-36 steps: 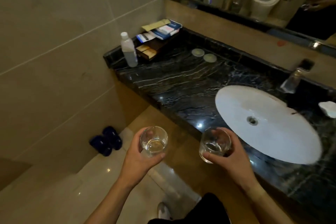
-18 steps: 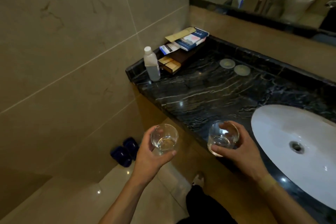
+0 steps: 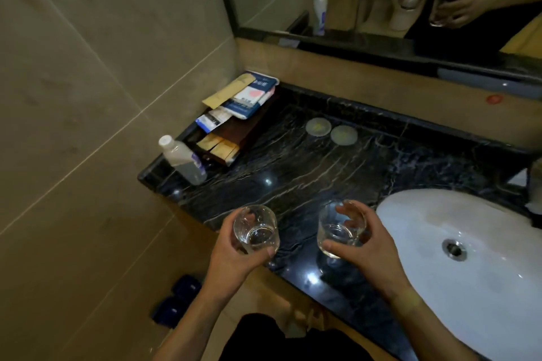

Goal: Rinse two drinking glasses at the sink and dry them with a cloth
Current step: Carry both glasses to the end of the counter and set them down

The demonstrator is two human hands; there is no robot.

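I see my left hand (image 3: 231,255) curled round the left glass (image 3: 255,230), thumb across the near side, holding it upright at the front edge of the black marble counter (image 3: 293,167). There is a little clear water in the bottom. To the right, my right hand (image 3: 366,246) grips the right glass (image 3: 340,228) from the side, fingers wrapped over its far rim, and this one hangs over the counter just left of the white sink (image 3: 469,267). It also holds a little water. The two glasses are near each other but apart.

Compared with half a second ago, the view has swung closer to the counter and both glasses sit further over it. The water bottle (image 3: 183,160), the tray of packets (image 3: 234,114) and the two round coasters (image 3: 331,130) lie where they were, behind my hands.
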